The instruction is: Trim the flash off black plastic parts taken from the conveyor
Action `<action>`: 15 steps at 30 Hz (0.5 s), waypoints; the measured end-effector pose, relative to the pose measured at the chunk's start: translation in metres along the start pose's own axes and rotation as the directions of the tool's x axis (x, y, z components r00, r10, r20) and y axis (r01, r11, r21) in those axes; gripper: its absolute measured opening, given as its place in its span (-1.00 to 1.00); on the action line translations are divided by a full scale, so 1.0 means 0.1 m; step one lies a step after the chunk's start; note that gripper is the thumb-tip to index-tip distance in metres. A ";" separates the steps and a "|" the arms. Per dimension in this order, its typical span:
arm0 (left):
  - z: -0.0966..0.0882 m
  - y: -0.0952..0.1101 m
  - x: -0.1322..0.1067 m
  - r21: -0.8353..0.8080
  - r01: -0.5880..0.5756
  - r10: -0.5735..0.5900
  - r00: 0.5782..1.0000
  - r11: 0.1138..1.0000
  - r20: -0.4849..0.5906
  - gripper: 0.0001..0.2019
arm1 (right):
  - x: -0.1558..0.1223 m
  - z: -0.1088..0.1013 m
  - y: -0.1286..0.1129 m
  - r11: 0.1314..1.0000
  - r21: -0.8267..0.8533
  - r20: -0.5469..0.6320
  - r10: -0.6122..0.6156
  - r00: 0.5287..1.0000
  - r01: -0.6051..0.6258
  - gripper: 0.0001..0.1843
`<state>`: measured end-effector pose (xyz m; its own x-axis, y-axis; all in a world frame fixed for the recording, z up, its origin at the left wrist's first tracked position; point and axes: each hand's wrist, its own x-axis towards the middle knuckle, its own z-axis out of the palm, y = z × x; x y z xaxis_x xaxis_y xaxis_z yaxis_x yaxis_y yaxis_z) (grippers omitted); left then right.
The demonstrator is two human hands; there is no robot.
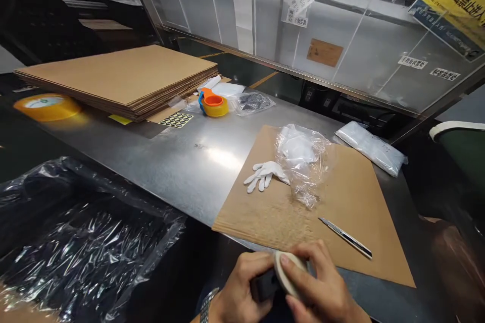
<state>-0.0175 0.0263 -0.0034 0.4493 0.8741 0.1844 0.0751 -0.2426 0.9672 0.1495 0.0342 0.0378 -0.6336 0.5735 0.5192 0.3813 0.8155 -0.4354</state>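
Note:
At the bottom edge both hands meet in front of the metal table [182, 161]. My right hand [322, 292] is closed round a small pale roll of tape [286, 272]. My left hand [238, 292] grips a small black object [265, 285] right beside the roll; I cannot make out what it is. Just beyond them lies a brown cardboard sheet [341, 202] with a silver utility knife [345, 237], a white glove [263, 174] and a crumpled clear plastic bag [305, 161] on it.
A stack of cardboard sheets [117, 75] fills the far left, with a yellow tape roll [47, 107] beside it. An orange tape dispenser [214, 103], a label sheet [176, 119] and bagged items [371, 147] lie further back. A black-lined bin [76, 237] stands at lower left.

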 end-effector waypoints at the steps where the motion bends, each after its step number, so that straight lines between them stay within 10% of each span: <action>1: 0.00 -0.01 -0.02 0.012 0.004 -0.004 1.000 1.000 0.010 -0.93 | -0.02 0.01 0.00 1.000 0.002 0.000 -0.001 1.000 0.001 -0.46; 15: 0.07 -0.01 -0.03 -0.262 0.138 -0.117 0.989 0.955 0.094 -0.91 | -0.18 0.09 -0.01 0.999 0.020 0.067 0.045 0.997 -0.046 -0.45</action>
<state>-0.0132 0.0209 -0.0065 0.5194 0.8529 0.0525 -0.0997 -0.0006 0.9950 0.1544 0.0224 0.0226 -0.6594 0.6031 0.4488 0.3967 0.7863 -0.4738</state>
